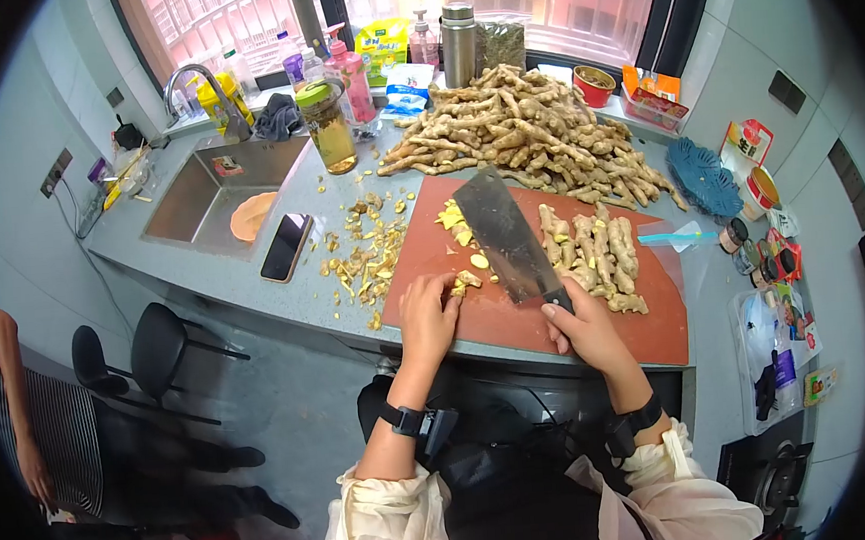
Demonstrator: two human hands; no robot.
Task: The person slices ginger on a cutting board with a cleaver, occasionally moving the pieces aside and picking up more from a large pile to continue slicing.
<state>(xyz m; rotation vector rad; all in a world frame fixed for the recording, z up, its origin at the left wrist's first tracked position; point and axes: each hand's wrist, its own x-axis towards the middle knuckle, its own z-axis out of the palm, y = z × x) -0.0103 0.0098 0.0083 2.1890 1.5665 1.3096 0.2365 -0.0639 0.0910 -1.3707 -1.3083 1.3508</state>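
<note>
My right hand grips the black handle of a wide cleaver, its blade slanting up and left over the reddish-brown cutting board. On the board's left part, my left hand has its fingertips on a small ginger piece. Yellow ginger slices lie to the left of the blade. Several ginger roots rest side by side to the right of it. Behind the board rises a large ginger heap. Peelings and scraps are scattered on the counter to the board's left.
A phone lies near the counter's front edge, beside the sink. A green-lidded jar and steel flask stand behind. A blue leaf-shaped dish sits right. Another person is at far left, near black chairs.
</note>
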